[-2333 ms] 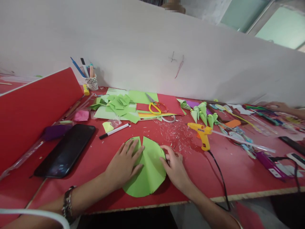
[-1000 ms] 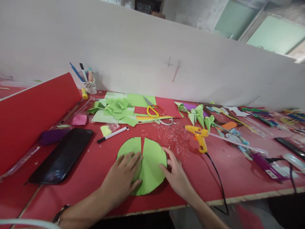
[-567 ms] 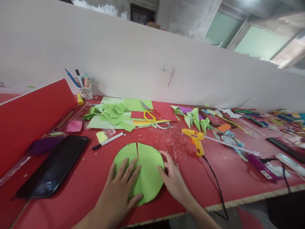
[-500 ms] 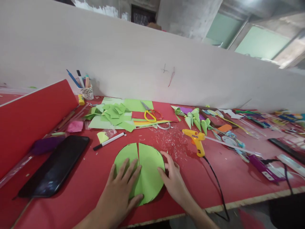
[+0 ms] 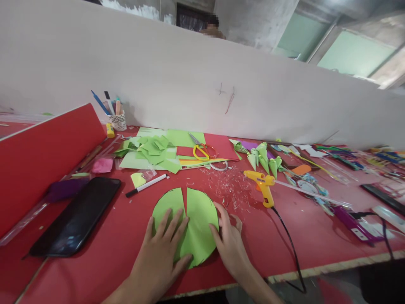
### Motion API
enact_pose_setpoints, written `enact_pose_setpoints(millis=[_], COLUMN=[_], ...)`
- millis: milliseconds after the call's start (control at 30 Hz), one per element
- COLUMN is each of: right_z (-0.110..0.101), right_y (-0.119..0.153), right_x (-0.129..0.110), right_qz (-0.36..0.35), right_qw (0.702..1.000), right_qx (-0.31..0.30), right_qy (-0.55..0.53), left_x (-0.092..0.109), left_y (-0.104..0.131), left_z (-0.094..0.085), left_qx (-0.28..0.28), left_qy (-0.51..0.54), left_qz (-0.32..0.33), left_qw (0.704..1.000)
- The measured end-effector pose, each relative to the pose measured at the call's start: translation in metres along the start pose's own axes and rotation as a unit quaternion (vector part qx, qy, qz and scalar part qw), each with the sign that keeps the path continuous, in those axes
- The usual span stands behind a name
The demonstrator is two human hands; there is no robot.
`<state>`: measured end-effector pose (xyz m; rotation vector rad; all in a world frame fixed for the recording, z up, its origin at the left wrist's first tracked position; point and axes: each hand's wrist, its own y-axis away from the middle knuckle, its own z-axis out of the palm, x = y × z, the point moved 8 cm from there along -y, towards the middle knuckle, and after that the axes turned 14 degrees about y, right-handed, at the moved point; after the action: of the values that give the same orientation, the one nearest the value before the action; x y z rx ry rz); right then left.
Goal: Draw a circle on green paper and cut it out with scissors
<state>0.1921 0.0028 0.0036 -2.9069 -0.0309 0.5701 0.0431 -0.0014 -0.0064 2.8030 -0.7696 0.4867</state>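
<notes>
A green paper disc [image 5: 199, 228] lies on the red tabletop, with a narrow slit running from its far edge to about its middle. My left hand [image 5: 161, 247] rests flat on the disc's left half, fingers spread. At the right edge, my right hand [image 5: 229, 240] pinches the paper between thumb and fingers. Beyond the disc is a black-and-white marker [image 5: 147, 185]. To the right a yellow hot glue gun [image 5: 261, 185] lies on its side with a clear glue stick in its back.
A black phone [image 5: 77, 217] lies at left beside a red panel [image 5: 47, 164]. Further back are cut green squares [image 5: 154, 147], scissors [image 5: 201, 152], rolled green paper cones [image 5: 261, 158] and a pen cup [image 5: 117, 121]. A purple power strip [image 5: 357, 226] sits at right; a white partition [image 5: 177, 84] stands behind.
The slit in the disc has opened slightly wider at the far edge. My right hand still grips the right edge; my left hand stays flat. A person's head appears beyond the partition.
</notes>
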Motion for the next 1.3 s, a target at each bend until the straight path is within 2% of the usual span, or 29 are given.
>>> enact_pose_setpoints(millis=[333, 467, 567, 900, 1100, 1300], right_z=[-0.002, 0.003, 0.005, -0.005, -0.003, -0.018], right_y=[0.003, 0.007, 0.009, 0.013, 0.016, 0.013], right_x=[0.01, 0.01, 0.009, 0.003, 0.016, 0.036], right_qz=[0.047, 0.056, 0.048, 0.007, 0.014, 0.058], right_qw=[0.997, 0.991, 0.993, 1.0, 1.0, 0.998], right_qx=[-0.006, -0.047, -0.051, -0.003, -0.021, 0.012], right_qy=[-0.056, -0.116, -0.091, 0.013, 0.015, -0.025], left_x=[0.0, 0.001, 0.002, 0.001, 0.003, 0.003], left_y=[0.0, 0.0, 0.0, 0.0, 0.0, 0.001], left_z=[-0.001, 0.001, 0.001, 0.0, -0.002, -0.002], left_qx=[0.015, 0.028, 0.031, 0.04, 0.039, 0.072], left_qy=[0.001, -0.01, -0.014, -0.019, -0.018, -0.027], left_qz=[-0.001, -0.024, -0.028, -0.031, -0.029, -0.005], left_qw=[1.0, 0.999, 0.999, 0.999, 0.999, 0.997])
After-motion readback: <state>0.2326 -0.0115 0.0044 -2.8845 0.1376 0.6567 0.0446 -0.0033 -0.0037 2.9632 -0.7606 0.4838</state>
